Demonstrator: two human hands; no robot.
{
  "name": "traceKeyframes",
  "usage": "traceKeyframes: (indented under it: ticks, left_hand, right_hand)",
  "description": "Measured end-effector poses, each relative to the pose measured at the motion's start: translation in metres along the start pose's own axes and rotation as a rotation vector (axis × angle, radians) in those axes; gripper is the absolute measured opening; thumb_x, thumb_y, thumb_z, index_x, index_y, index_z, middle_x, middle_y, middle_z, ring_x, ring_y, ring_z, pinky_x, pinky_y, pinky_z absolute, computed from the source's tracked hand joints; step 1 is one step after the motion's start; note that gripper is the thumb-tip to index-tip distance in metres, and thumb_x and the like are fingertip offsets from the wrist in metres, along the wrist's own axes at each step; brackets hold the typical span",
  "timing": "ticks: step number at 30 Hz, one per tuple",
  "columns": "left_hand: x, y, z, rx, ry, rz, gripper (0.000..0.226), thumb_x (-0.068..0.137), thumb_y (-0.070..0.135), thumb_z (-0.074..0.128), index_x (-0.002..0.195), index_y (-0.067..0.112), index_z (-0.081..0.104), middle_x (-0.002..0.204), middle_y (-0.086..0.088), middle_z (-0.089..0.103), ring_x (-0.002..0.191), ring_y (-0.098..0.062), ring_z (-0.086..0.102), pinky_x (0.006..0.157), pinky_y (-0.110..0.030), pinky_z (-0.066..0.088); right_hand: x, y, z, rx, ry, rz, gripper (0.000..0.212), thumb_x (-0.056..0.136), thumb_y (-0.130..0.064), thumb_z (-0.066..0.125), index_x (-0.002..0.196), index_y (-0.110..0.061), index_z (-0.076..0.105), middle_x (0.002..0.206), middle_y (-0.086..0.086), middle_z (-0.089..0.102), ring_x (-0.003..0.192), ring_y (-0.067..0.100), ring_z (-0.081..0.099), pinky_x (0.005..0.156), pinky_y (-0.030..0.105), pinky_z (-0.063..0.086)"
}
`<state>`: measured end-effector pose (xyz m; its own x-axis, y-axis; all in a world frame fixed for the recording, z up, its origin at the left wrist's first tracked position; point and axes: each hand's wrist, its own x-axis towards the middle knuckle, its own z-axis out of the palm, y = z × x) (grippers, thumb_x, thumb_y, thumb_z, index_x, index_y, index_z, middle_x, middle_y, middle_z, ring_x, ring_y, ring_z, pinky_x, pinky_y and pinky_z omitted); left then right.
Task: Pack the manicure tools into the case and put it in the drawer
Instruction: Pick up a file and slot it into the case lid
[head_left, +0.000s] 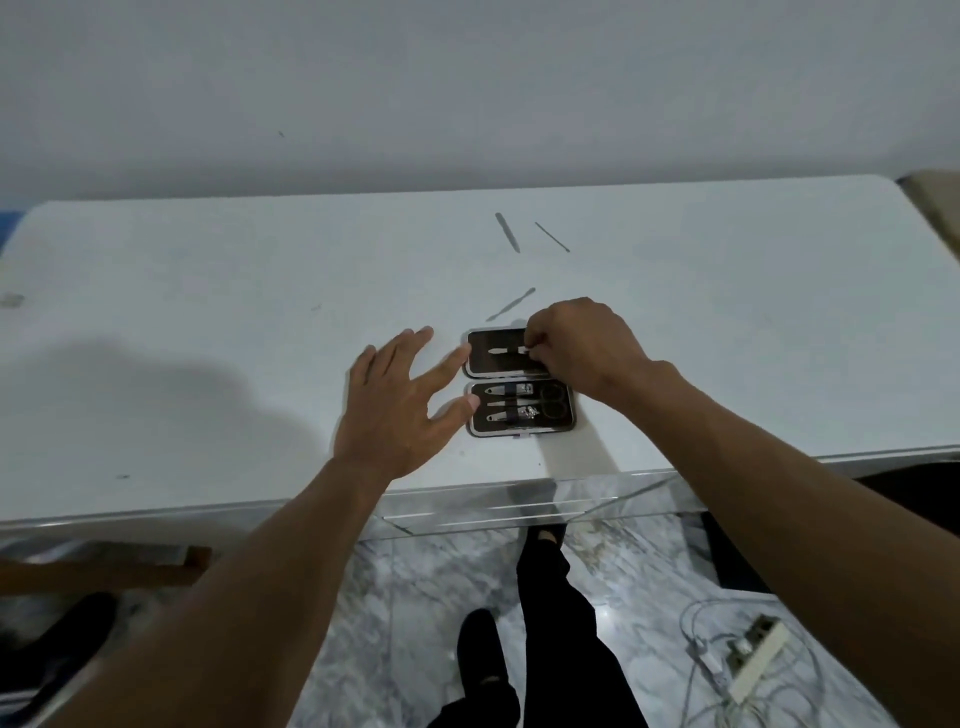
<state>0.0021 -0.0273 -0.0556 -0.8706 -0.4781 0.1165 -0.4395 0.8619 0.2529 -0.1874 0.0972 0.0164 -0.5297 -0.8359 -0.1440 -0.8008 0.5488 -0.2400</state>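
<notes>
Two bare forearms reach up from the frame's bottom over a white table (208, 338), where an open manicure case (519, 384) lies flat near the front edge. At the case's 9 o'clock, the left hand (400, 405) spreads wide, fingers splayed, fingertips touching the case's left rim and gripping nothing. At its 1 o'clock, the right hand (582, 348) curls over the far half, fingertips pinched on the end of a slim metal tool (509, 352) lying inside. Clippers and scissors (553, 401) fill the near half. Three loose tools lie beyond at 12 o'clock: a pusher (511, 304) nearest, then a file (507, 232) and a thin pick (552, 237).
</notes>
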Motion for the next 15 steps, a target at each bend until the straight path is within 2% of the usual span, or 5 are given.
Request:
traceKeyframes:
  ticks: [7,15]
  left_hand:
    - [0.0,0.0002,-0.0002,0.002,0.003,0.0,0.059,0.09,0.068,0.029,0.143,0.045,0.04,0.153,-0.003,0.04,0.143,-0.023,0.031,0.116,-0.049,0.022]
    - [-0.0002,-0.0007,0.0019,0.005,0.012,0.005,0.058,0.09,0.067,0.031,0.143,0.045,0.04,0.153,-0.003,0.04,0.143,-0.023,0.031,0.116,-0.049,0.021]
  right_hand:
    - [0.0002,0.002,0.002,0.032,-0.024,-0.053,0.015,0.087,-0.016,0.06,0.095,-0.009,0.071,0.096,0.012,0.069,0.091,0.03,0.061,0.074,0.031,0.042]
    - [-0.0073,0.0089,0.0007,-0.053,0.045,-0.016,0.021,0.087,-0.006,0.052,0.09,-0.005,0.073,0.09,0.016,0.065,0.087,0.034,0.061,0.071,0.035,0.048]
